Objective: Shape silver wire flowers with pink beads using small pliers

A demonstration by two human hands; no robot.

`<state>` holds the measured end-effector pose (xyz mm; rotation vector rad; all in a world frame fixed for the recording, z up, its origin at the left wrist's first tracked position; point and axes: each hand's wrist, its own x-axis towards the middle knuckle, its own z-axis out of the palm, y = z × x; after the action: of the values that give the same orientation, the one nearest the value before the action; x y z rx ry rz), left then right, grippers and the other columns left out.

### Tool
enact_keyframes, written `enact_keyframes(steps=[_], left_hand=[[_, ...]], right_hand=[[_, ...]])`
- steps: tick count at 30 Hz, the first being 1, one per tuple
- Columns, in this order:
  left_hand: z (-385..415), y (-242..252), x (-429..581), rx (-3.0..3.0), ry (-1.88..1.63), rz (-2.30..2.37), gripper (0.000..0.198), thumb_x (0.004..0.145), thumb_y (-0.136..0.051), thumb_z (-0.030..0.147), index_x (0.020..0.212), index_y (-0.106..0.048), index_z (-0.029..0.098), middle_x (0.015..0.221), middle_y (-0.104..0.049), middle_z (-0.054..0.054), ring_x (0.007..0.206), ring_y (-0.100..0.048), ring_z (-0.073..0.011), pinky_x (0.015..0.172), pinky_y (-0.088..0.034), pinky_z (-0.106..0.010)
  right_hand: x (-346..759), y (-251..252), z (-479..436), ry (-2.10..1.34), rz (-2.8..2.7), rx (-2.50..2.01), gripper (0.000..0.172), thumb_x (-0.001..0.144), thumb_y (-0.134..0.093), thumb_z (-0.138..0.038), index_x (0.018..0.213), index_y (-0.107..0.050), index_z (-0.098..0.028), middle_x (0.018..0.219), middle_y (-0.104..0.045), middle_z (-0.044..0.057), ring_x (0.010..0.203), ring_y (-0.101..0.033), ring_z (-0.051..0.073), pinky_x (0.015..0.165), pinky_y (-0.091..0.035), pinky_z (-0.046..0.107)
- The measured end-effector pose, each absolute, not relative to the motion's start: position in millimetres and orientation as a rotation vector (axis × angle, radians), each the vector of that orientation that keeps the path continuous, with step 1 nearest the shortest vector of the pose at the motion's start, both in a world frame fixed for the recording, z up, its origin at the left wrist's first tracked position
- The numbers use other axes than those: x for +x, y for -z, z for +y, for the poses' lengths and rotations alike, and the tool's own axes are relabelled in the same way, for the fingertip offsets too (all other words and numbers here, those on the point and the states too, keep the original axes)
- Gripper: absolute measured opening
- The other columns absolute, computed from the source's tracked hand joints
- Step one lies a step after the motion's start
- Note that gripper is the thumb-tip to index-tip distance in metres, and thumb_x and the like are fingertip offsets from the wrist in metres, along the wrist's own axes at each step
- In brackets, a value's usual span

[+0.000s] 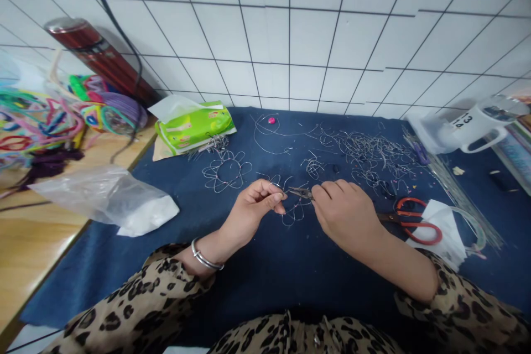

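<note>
My left hand (263,202) pinches a thin looped wire piece (293,215), whose petal-like loops hang between my two hands. Closed around a pair of pliers (302,193), my right hand (344,215) hides the handles. The plier jaws point left and meet the wire close to my left fingertips; whether they grip it I cannot tell. To the left on the dark blue cloth lies a flower-shaped wire ring (227,171) with small pink dots. Red-handled scissors (418,221) lie to the right of my right hand, partly behind my forearm.
Tangled wire pieces (365,152) spread over the cloth's back right, with long straight wires (464,199) beyond. A green tissue pack (194,127) and plastic bag (112,193) lie left. A red thermos (99,58) leans by the wall; a white cup (473,124) stands right.
</note>
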<state>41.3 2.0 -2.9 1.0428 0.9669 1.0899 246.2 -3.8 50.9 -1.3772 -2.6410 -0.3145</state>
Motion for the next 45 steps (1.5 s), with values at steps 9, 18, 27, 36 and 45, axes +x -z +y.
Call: enact_keyframes(steps=[9, 18, 27, 36, 45], left_hand=[[3, 5, 40, 1.086, -1.109, 0.986, 0.01, 0.08, -0.064, 0.023, 0.083, -0.057, 0.016, 0.074, -0.066, -0.001, 0.059, -0.059, -0.0096, 0.061, -0.047, -0.024], [5, 4, 38, 1.213, -1.065, 1.007, 0.009, 0.082, -0.062, 0.023, 0.083, -0.056, 0.016, 0.068, -0.065, 0.0, 0.061, -0.06, -0.0097, 0.064, -0.047, -0.024], [4, 1, 34, 1.396, -0.992, 1.024, 0.009, 0.084, -0.059, 0.024, 0.086, -0.055, 0.016, 0.069, -0.064, -0.001, 0.061, -0.059, -0.0103, 0.064, -0.047, -0.026], [4, 3, 33, 1.476, -1.013, 1.006, 0.007, 0.084, -0.058, 0.022, 0.087, -0.056, 0.015, 0.068, -0.062, -0.001, 0.06, -0.059, -0.0103, 0.063, -0.048, -0.026], [3, 7, 30, 1.609, -1.005, 1.051, 0.007, 0.084, -0.058, 0.021, 0.089, -0.057, 0.016, 0.077, -0.062, -0.002, 0.059, -0.058, -0.0087, 0.059, -0.048, -0.024]], right_hand=[[249, -56, -4, 0.273, -2.675, -1.364, 0.013, 0.083, -0.045, -0.013, 0.084, -0.057, -0.017, 0.076, -0.059, 0.006, 0.073, -0.048, 0.02, 0.065, -0.028, 0.033], [253, -63, 0, 0.143, -2.7, -1.32, 0.014, 0.087, -0.045, -0.021, 0.09, -0.058, -0.017, 0.084, -0.061, 0.007, 0.081, -0.05, 0.021, 0.07, -0.03, 0.033], [254, -63, 1, 0.138, -2.732, -1.278, 0.018, 0.089, -0.043, -0.022, 0.093, -0.059, -0.016, 0.087, -0.061, 0.008, 0.083, -0.05, 0.021, 0.071, -0.03, 0.033], [255, -61, 2, 0.163, -2.765, -1.242, 0.016, 0.088, -0.043, -0.02, 0.089, -0.059, -0.018, 0.08, -0.059, 0.005, 0.076, -0.047, 0.019, 0.068, -0.028, 0.032], [256, -62, 1, 0.184, -2.773, -1.234, 0.017, 0.088, -0.042, -0.018, 0.09, -0.059, -0.019, 0.077, -0.059, 0.003, 0.073, -0.047, 0.018, 0.065, -0.027, 0.031]])
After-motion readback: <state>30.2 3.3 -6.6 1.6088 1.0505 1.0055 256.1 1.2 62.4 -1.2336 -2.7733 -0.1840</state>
